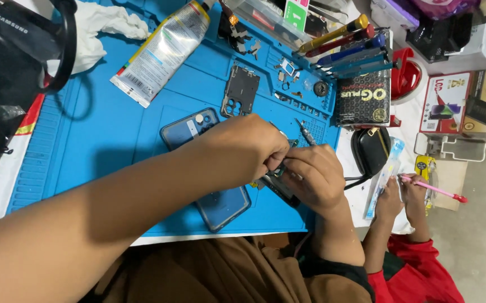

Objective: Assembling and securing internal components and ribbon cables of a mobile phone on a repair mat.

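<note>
At the far left edge, a black bag sits partly over the blue mat that covers the surface, with a crumpled white cloth just beside it. Next along, a large glue tube lies tilted on the mat, cap end pointing up and to the right. Near the mat's middle, a dark metal phone frame lies flat, with small loose parts scattered just to its right.

Below that, a blue phone back cover shows past the left hand, which comes in from the lower left; its grip is pressed together, the fingertips pinching a small dark part over the mat. The right hand meets it from the other side, fingers curled and closed on the same part, and a thin metal tool sticks up just above its knuckles. Whether that tool is in the hand cannot be told.

Further right, several screwdrivers rest on a black box, and a black pouch lies below it. At the right edge, another person's hands, in red sleeves, hold a pink pen.
</note>
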